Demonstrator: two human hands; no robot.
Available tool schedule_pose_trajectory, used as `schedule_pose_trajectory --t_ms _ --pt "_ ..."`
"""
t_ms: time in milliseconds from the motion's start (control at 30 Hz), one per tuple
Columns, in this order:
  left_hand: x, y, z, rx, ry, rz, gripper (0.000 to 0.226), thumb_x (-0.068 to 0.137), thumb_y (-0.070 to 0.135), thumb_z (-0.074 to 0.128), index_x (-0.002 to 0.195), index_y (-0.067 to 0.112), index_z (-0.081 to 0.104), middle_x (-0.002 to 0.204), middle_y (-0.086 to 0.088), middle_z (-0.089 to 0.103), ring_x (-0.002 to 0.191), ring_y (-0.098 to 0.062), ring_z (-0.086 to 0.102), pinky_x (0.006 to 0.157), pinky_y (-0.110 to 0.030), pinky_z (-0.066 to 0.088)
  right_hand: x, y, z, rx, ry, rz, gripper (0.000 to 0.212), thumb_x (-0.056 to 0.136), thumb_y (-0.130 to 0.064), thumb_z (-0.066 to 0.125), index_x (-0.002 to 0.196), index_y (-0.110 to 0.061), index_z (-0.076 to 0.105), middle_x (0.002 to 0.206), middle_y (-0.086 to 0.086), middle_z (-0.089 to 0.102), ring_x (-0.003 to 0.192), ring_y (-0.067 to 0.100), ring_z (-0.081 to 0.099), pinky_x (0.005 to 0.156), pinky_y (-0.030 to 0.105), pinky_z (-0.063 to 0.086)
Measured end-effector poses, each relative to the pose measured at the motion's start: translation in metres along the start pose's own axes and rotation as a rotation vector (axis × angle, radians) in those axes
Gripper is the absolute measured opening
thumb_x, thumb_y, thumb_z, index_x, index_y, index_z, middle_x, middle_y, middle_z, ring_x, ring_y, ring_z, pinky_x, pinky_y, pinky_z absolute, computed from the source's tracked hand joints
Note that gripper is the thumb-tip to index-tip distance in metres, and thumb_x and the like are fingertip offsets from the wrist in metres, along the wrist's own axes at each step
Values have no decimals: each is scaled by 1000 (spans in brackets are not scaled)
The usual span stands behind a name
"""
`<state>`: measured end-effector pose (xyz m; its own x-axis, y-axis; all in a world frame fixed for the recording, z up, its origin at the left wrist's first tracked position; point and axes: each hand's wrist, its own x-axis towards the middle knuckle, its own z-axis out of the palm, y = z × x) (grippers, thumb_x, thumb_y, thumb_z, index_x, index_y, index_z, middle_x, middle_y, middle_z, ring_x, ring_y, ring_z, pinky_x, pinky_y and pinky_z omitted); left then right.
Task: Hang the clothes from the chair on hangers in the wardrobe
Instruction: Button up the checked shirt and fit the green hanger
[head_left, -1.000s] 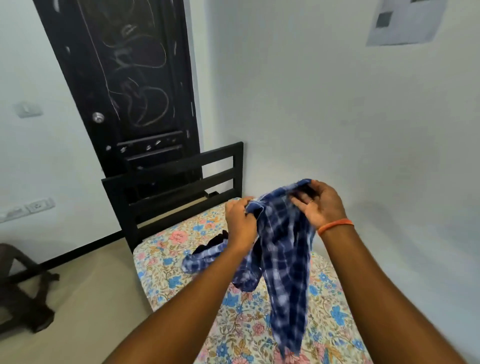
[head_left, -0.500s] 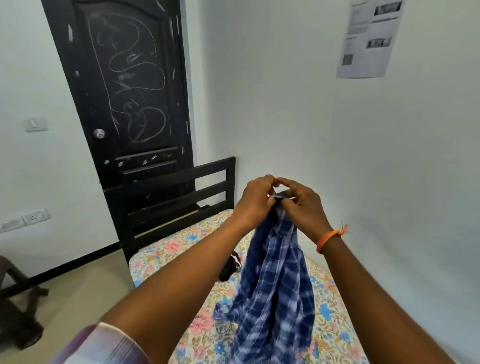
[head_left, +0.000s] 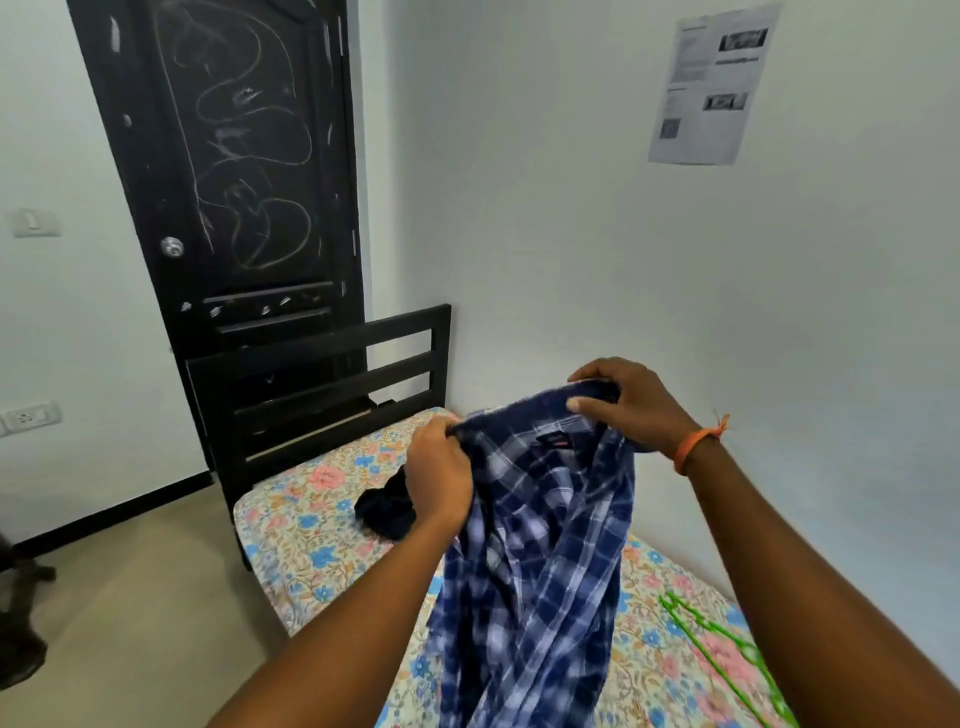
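A blue and white plaid shirt hangs over the bed between my two hands, its collar spread open so the inner label shows. My left hand grips the collar's left side. My right hand pinches the collar's right side, higher up and farther off; an orange band sits on that wrist. A green hanger lies on the bed at the lower right, partly behind my right forearm. A dark garment lies crumpled on the bed, just left of my left hand. No wardrobe is in view.
The bed has a floral sheet and a black slatted headboard. Behind it stands a black door with chalk scribbles. A dark chair shows at the left edge. A paper sheet hangs on the right wall.
My hands were together at the top of the shirt; now they have moved apart, spreading the collar open. The view has shifted so the green hanger shows.
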<state>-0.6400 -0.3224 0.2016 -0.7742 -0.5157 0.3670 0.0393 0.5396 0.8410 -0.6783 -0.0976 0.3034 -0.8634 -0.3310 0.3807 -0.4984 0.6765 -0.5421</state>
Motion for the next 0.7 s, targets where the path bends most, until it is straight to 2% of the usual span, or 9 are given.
schedule_pose_trajectory --t_ms 100,133,200,300,400,500,600,633,700 --pt "9 3 -10 137 -39 98 21 103 24 37 100 21 57 98 -1 62 82 -25 57 71 -40 47 -5 28 5 -234 -70 -10 12 88 -10 73 98 -5 73 91 13 66 86 26 61 76 32 44" --pt "11 3 -11 192 -80 121 23 104 33 36 101 21 55 97 -3 64 83 -28 59 73 -42 49 -6 36 10 -281 -73 2 8 90 -9 70 93 -3 74 85 15 66 84 29 61 71 31 39" --pt "17 -1 -10 328 -148 147 35 103 45 35 104 17 56 98 -9 67 88 -33 62 75 -42 49 -6 55 22 -359 -68 78 15 93 -12 66 82 -5 74 76 14 61 83 32 60 66 29 31" --pt "20 -10 -1 470 -258 157 46 101 50 39 103 10 62 101 -12 67 91 -34 62 73 -40 47 -10 81 43 -404 16 267 24 96 -20 62 79 -7 72 80 16 59 77 38 59 64 33 39" --pt "20 -28 18 553 -410 85 54 99 58 38 94 10 62 89 -7 64 80 -29 62 64 -36 47 -7 111 67 -362 49 433 27 95 -13 59 69 -4 62 75 22 63 71 39 60 60 34 38" --pt "23 -58 47 509 -661 -185 52 99 56 42 92 8 61 72 -6 55 61 -23 54 52 -32 39 7 140 95 -325 -102 578 23 90 -11 65 69 -2 61 72 20 61 71 36 61 60 32 41" --pt "28 -98 82 220 -917 -673 39 103 42 44 83 10 53 56 -4 35 36 -15 39 42 -23 27 28 171 129 -253 -355 700 26 84 -10 71 62 -2 59 53 11 56 52 27 60 48 27 42" --pt "34 -111 96 134 -978 -809 33 104 38 43 87 11 49 56 -3 33 35 -12 36 40 -21 25 38 185 140 -212 -411 738 27 84 -7 71 60 -1 59 46 9 54 41 22 55 41 25 40" --pt "55 -134 135 4 -1029 -943 25 105 34 42 108 9 46 60 -3 36 38 -9 37 37 -18 26 63 216 158 -120 -457 840 28 84 -2 69 59 0 56 38 8 51 27 15 45 31 19 34"
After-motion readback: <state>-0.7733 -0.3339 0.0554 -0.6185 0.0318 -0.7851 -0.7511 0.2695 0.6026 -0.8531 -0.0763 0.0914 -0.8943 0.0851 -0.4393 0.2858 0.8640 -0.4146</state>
